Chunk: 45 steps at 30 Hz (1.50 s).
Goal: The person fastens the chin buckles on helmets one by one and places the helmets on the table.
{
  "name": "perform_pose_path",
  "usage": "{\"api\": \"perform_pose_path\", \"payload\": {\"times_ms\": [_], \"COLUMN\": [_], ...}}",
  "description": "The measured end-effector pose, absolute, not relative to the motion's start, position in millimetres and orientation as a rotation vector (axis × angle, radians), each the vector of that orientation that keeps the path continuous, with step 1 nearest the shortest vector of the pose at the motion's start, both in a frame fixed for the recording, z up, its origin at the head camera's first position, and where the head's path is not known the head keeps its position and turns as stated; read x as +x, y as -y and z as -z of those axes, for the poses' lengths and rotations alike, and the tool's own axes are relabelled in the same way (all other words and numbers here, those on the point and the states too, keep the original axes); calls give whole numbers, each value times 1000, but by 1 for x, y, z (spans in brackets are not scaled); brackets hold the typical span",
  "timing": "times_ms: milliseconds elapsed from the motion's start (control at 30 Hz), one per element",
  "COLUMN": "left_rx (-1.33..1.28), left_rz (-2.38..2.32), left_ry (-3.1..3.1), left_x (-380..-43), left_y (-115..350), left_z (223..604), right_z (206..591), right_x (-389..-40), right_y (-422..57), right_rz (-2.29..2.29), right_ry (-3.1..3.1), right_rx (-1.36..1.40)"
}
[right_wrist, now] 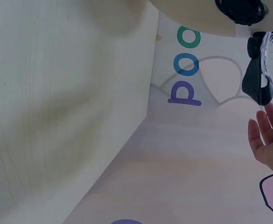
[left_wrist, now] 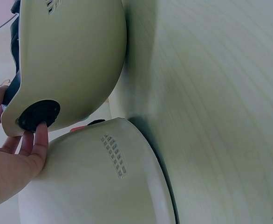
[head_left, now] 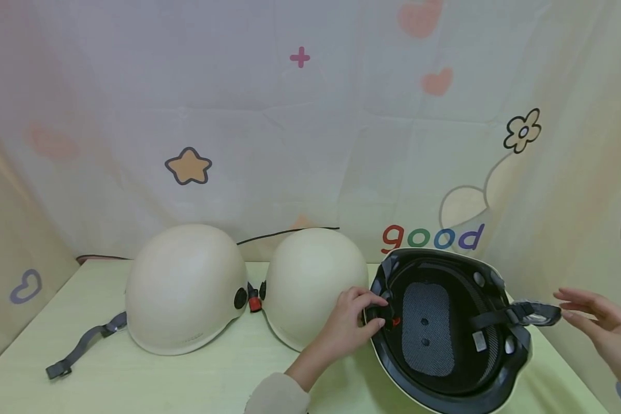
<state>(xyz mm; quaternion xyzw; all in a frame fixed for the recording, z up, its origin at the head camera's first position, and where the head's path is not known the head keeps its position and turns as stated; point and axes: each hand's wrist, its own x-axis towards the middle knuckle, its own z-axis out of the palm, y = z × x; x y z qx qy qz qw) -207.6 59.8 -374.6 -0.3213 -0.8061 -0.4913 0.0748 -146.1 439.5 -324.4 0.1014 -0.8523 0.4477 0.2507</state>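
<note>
While the left hand (head_left: 343, 324) grips the upturned helmet (head_left: 427, 333), at the head view's four o'clock, by its nine-o'clock side, the right hand (head_left: 602, 323), loosely spread and empty, nears the three-o'clock chin strap (head_left: 514, 315). Whether they touch, I cannot tell.

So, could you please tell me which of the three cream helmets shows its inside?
The rightmost cream dome-shaped helmet: its black padded interior faces the head camera, whereas the left helmet and middle helmet present outer shells.
</note>
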Motion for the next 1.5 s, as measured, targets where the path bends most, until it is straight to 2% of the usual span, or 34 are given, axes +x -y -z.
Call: {"api": "perform_pose_path", "payload": {"times_ms": [267,500,833,1233,1500], "left_rx": [-959,-959,-958,-976,-1008], "left_rz": [1479,1452,1426,1383,1307], "left_ry": [2426,2444,2455,2471,2465], "left_x": [-207,-206,-208,-207,-209], "left_y": [-59,-59,-59,-58,-59], "left_z": [372,370,370,370,367], "right_z": [313,317,322,326,323], "right_x": [-141,-143,-146,-148,-149], "right_y": [-420,-403,-392,-397,-394], "right_rz": [-996,-787,-765,-939,-903], "right_ry": [2486,2686,2616,2616,2641], "right_rx": [174,21,46,-53,-93]}}
